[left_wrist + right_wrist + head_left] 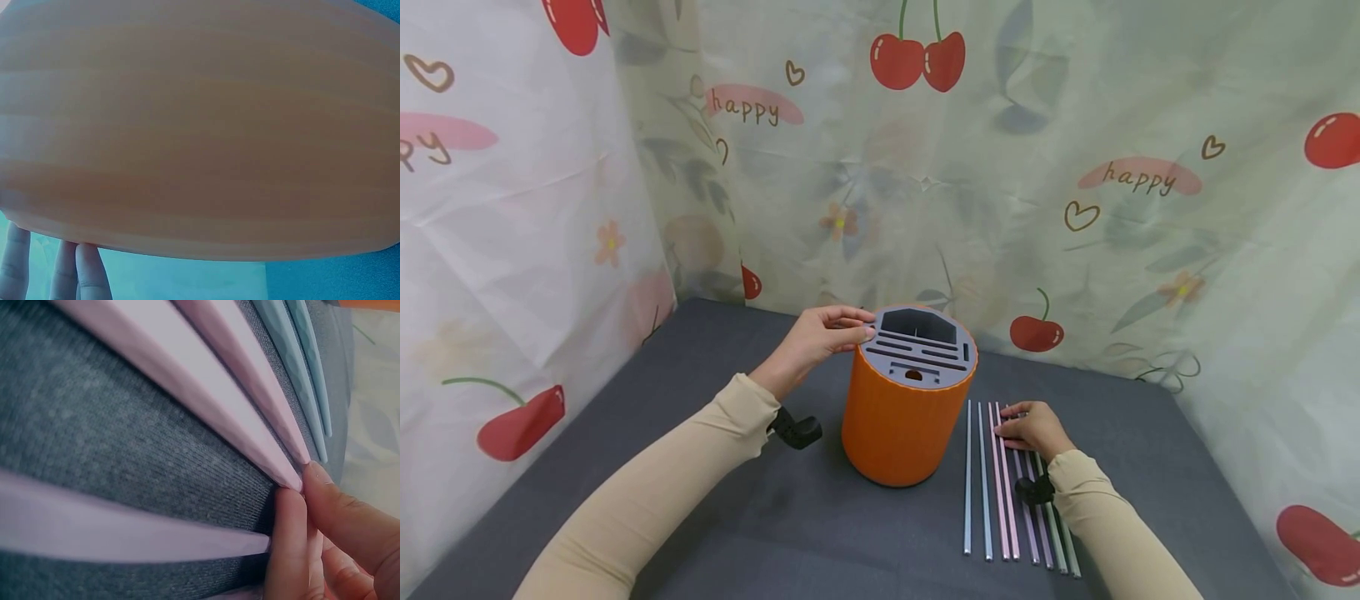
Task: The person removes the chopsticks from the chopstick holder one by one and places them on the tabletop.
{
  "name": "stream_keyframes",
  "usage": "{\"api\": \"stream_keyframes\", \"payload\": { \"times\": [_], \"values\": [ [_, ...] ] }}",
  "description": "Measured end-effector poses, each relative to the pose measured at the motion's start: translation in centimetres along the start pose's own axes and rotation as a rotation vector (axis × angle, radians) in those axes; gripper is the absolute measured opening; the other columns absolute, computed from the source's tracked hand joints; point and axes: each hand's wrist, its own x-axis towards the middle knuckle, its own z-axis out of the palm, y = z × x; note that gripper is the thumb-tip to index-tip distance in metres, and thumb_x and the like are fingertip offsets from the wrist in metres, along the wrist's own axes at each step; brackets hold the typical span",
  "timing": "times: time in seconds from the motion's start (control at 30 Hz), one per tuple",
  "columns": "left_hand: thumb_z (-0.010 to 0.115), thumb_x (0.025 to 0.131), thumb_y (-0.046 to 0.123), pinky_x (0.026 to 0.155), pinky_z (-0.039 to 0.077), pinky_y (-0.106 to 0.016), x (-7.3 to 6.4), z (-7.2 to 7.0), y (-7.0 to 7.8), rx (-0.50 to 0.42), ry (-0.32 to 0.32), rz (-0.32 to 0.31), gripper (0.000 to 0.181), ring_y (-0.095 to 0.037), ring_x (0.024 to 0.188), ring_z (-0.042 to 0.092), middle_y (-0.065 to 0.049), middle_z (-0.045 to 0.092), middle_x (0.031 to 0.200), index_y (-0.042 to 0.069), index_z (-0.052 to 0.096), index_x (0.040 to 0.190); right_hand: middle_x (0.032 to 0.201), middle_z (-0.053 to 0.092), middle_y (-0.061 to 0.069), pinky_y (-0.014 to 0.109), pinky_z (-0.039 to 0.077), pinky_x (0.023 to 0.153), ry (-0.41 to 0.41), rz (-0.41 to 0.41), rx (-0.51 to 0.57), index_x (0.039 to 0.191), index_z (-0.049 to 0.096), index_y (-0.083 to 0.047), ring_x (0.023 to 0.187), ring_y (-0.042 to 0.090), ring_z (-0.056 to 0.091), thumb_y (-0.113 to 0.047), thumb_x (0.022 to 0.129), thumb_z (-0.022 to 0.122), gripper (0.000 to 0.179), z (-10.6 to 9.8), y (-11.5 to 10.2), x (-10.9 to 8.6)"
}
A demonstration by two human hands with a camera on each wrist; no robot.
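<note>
An orange round knife block [902, 425] with a grey slotted top [917, 379] stands upright on the table. My left hand [814, 340] rests on its upper left rim with fairly straight fingers; the left wrist view shows those fingers [92, 272] along the edge of the orange wall [206, 144]. To the right of the block, my right hand [1033, 429] pinches the thin far tips of two pink chopsticks [212, 394] between thumb and finger. Blue chopsticks [984, 483] lie left of the pink ones. Purple chopsticks [1032, 533] and green chopsticks [1060, 542] lie partly under the right hand and wrist.
A dark grey cloth [760, 533] covers the table. Printed curtains with cherries [917, 62] close off the back and both sides. Black wrist cameras sit on the left wrist [797, 429] and the right wrist [1036, 489].
</note>
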Motion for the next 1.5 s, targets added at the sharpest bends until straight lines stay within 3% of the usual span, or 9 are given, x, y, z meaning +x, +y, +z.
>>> {"api": "stream_keyframes", "payload": {
  "times": [0.83,1.1,1.3,1.4,1.5],
  "values": [
    [0.076,0.077,0.027,0.088,0.048,-0.036,0.3,0.4,0.0,0.009,-0.016,0.009,0.033,-0.021,0.099,0.059,-0.006,0.062,0.108,0.015,0.069,0.106,0.100,0.055,0.021,0.031,0.055,0.062,0.005,0.017,0.011,0.112,0.058,0.007,0.066,0.015,0.063,0.001,0.077,0.072,0.038,-0.6,0.6,0.1],
    [0.076,0.077,0.027,0.085,0.049,-0.034,0.0,0.2,0.3,0.017,-0.016,-0.006,0.034,-0.022,0.098,0.059,-0.007,0.063,0.107,0.015,0.068,0.107,0.095,0.059,0.018,0.034,0.055,0.068,-0.041,0.050,0.115,0.120,0.052,0.008,0.070,0.017,0.065,0.001,0.081,0.069,0.043,-0.9,-0.4,-0.3],
    [0.071,0.081,0.031,0.088,0.048,-0.036,-0.3,-0.4,1.0,0.082,-0.030,0.005,0.031,-0.020,0.099,0.058,-0.006,0.062,0.108,0.016,0.067,0.109,0.091,0.064,0.011,0.036,0.054,0.076,-0.107,-0.050,0.206,0.127,0.047,0.008,0.080,0.019,0.065,-0.002,0.084,0.066,0.048,-1.9,-2.8,-1.3],
    [0.065,0.086,0.036,0.089,0.047,-0.037,-0.3,-0.9,1.7,0.139,-0.037,0.049,0.030,-0.020,0.101,0.057,-0.005,0.059,0.111,0.019,0.065,0.111,0.093,0.064,0.006,0.037,0.053,0.079,-0.135,-0.126,0.251,0.129,0.045,0.006,0.082,0.015,0.065,-0.006,0.087,0.064,0.049,-2.9,-4.7,-2.2],
    [0.057,0.089,0.042,0.089,0.046,-0.039,-0.3,-1.5,2.5,0.265,-0.021,0.120,0.031,-0.018,0.103,0.056,0.000,0.058,0.115,0.023,0.063,0.114,0.095,0.062,0.003,0.039,0.051,0.083,-0.135,-0.209,0.284,0.130,0.043,0.006,0.080,0.010,0.064,-0.011,0.089,0.061,0.048,-3.9,-6.8,-3.3]
  ]
}}
